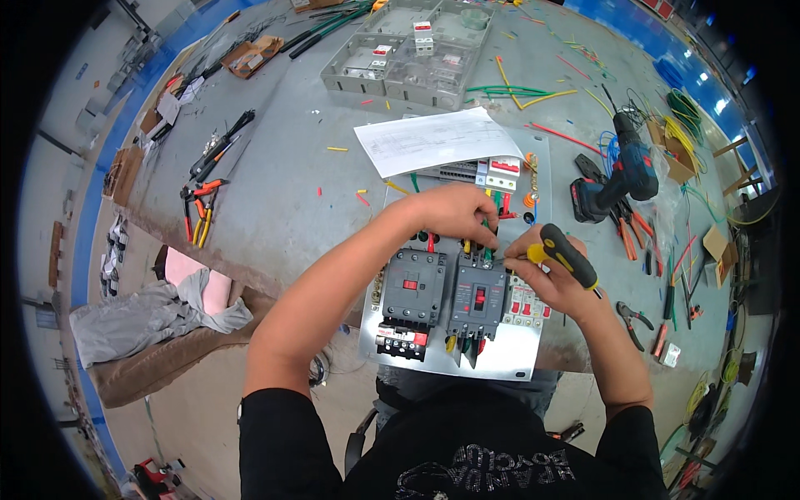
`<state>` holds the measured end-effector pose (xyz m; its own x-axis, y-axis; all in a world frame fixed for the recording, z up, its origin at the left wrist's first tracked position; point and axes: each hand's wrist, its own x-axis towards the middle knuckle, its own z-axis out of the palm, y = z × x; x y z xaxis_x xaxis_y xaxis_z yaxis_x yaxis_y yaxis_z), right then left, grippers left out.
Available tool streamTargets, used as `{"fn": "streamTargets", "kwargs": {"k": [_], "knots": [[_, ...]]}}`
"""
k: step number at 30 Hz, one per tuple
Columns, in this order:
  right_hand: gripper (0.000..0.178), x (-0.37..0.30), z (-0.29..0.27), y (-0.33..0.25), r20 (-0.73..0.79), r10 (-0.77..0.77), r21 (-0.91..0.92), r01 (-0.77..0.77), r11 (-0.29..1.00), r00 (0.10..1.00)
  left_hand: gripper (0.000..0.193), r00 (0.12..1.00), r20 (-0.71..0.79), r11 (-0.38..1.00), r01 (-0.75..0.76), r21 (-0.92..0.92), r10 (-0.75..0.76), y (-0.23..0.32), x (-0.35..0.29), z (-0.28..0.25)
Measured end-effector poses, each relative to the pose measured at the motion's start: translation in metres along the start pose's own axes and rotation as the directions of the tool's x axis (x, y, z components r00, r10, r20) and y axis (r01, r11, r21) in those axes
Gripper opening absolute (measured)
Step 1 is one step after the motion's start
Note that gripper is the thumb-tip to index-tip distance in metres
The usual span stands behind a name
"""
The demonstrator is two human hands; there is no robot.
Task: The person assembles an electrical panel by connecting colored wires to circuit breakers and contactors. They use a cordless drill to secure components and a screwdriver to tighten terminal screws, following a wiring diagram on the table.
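My left hand point(458, 215) reaches over the top of a dark grey circuit breaker point(477, 300) with a red toggle. Its fingertips are pinched on a short green wire point(488, 250) at the breaker's upper terminals. A black-and-yellow screwdriver point(570, 258) lies across my right hand point(550, 271), held by the handle, its shaft pointing back toward my wrist. The right fingertips come close to the same terminals; what they touch is hidden. Left of the breaker sits a grey contactor point(412, 285) with a red wire at its top. Both are mounted on a metal plate point(500, 360).
Small breakers point(523, 302) sit right of the large one. A paper sheet point(437, 140) covers part of the plate's far end. A cordless drill point(621, 175) and pliers point(633, 323) lie to the right, cutters point(200, 208) to the left. A grey divided bin point(408, 58) stands behind.
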<state>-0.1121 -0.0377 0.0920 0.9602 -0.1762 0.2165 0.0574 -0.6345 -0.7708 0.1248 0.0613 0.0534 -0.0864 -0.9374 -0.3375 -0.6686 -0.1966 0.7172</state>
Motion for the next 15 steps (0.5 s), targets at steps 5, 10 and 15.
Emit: {"fn": "streamTargets", "kwargs": {"k": [5,10,15], "knots": [[0.016,0.005,-0.013,-0.003,0.105,-0.013,-0.024,0.015,1.0,0.994,0.033,0.988,0.0,0.987,-0.157,-0.036,0.157,0.003,-0.003,0.009],[0.014,0.011,-0.012,0.003,0.156,0.019,0.064,-0.03,0.998,0.988,0.021,0.962,0.031,0.96,-0.267,-0.08,0.27,-0.001,-0.005,0.006],[0.017,0.028,-0.008,0.006,0.179,-0.003,-0.034,0.009,0.999,0.984,0.022,0.96,-0.043,0.952,-0.28,-0.12,0.277,-0.02,0.006,0.011]]}}
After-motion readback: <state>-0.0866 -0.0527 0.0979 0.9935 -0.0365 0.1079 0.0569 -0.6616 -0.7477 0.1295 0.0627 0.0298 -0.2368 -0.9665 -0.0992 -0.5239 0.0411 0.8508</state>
